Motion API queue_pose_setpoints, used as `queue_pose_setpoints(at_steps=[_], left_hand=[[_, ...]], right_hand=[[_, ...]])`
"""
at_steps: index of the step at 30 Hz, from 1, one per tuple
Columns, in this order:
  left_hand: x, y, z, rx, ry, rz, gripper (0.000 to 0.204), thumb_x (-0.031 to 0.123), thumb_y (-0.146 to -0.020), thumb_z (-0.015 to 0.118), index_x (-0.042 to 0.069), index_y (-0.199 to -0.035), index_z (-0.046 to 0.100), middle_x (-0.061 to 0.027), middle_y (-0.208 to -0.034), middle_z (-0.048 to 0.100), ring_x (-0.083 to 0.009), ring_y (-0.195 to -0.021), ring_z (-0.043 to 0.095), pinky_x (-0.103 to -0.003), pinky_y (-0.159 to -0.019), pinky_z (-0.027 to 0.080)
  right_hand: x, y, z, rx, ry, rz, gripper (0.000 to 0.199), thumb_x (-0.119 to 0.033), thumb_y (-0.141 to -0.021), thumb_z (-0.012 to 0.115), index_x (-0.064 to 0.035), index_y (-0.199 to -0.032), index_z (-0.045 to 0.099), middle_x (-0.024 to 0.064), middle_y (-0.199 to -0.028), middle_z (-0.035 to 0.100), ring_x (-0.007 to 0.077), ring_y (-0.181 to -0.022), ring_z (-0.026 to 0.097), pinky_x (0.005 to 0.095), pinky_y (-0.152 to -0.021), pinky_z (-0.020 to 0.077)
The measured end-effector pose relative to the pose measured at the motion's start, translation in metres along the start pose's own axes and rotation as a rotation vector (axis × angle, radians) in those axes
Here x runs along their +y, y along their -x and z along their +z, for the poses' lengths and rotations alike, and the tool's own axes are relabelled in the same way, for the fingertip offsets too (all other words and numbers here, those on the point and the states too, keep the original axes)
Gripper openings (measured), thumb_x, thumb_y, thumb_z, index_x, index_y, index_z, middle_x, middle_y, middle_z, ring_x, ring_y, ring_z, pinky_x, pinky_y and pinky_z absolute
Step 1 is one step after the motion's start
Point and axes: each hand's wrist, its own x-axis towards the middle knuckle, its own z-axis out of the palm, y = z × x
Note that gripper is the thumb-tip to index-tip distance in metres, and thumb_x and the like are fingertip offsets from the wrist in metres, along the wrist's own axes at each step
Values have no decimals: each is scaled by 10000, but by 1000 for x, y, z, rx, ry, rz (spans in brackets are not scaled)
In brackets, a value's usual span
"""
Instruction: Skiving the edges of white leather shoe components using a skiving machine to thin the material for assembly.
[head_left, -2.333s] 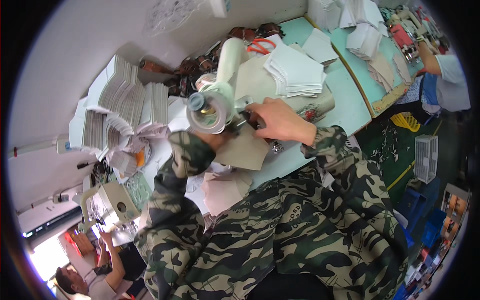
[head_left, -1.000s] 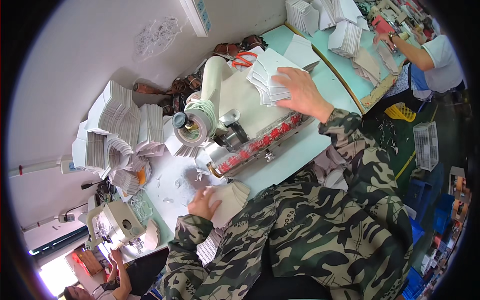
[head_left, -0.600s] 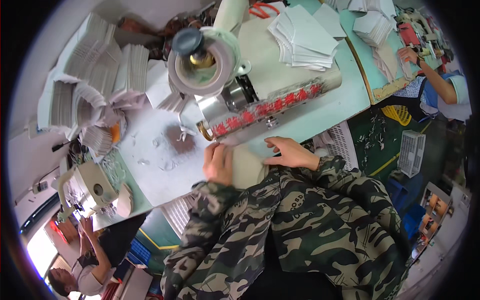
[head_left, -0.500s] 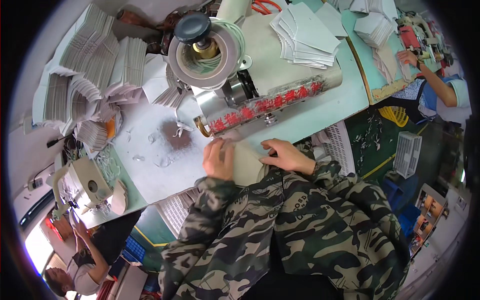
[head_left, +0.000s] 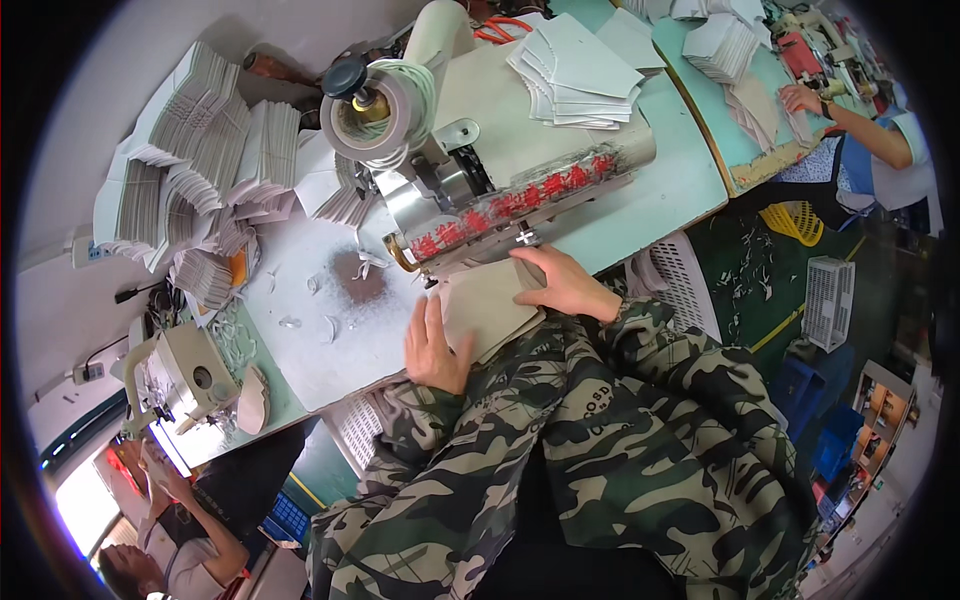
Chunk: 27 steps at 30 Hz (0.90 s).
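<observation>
Tabletop [head_left: 330, 340] runs pale and speckled on the near side, with a few small offcuts and a brownish stain, and turns light green farther right. A sewing machine [head_left: 470, 190] stands across it, a big thread spool [head_left: 375, 110] at its head. Stacks of grey cut pieces [head_left: 200, 160] crowd the far left, a fan of white pieces [head_left: 575, 65] lies behind the machine, and a neighbouring bench has another person's hand [head_left: 800, 97] at work. The floor below is dark green with scraps and a yellow line.

The tan fabric piece [head_left: 490, 305] lies flat on the tabletop edge just in front of the machine. The left hand [head_left: 435, 345] rests on its near-left corner, its grip spread flat; the right hand [head_left: 560, 285] presses its right side, fingers laid out, not pinching.

Against half a second ago, both hands sit in much the same spots on the piece; the view has shifted only slightly.
</observation>
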Motion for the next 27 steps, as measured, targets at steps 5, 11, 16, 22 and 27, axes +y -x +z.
queue_pose_setpoints(at_steps=[5, 11, 16, 22, 27], left_hand=[[16, -66, -2, -61, -317, 530, 377, 141, -787, 653, 48, -1146, 587, -134, -1122, 607, -326, -996, 593, -414, -850, 484], [-1, -87, 32, -124, -455, 739, 285, 164, -779, 638, 81, -1048, 598, -74, -1034, 618, -268, -913, 606, -382, -763, 486], [12, -81, 13, -133, -447, 748, 281, 145, -768, 653, 76, -1035, 596, -87, -988, 607, -280, -883, 586, -388, -753, 465], [7, -87, 14, -223, -431, 814, 300, 128, -807, 653, 66, -1094, 591, -96, -1003, 592, -292, -863, 572, -408, -751, 457], [25, -91, 2, -378, -380, 762, 449, 155, -770, 705, 49, -1184, 570, -140, -1139, 576, -339, -983, 565, -402, -843, 461]], right_hand=[[-7, 5, 11, 42, 67, -35, 712, -332, -733, 745, -40, -1322, 472, 235, -1169, 527, 409, -1090, 517, 438, -932, 431], [6, 23, 19, 245, 252, -14, 628, -352, -740, 727, -18, -1226, 512, 220, -1168, 531, 409, -1054, 527, 471, -889, 443], [-17, 28, 36, 396, 345, -129, 503, -270, -684, 748, -48, -1092, 554, 153, -1112, 552, 343, -1015, 550, 439, -855, 452], [-12, 35, 39, 526, 364, -182, 517, -234, -647, 770, -76, -1097, 569, 70, -1108, 571, 276, -990, 560, 381, -813, 474], [-12, 37, 39, 438, 338, -104, 457, -234, -638, 776, -81, -1013, 564, 76, -985, 545, 278, -937, 542, 386, -762, 475]])
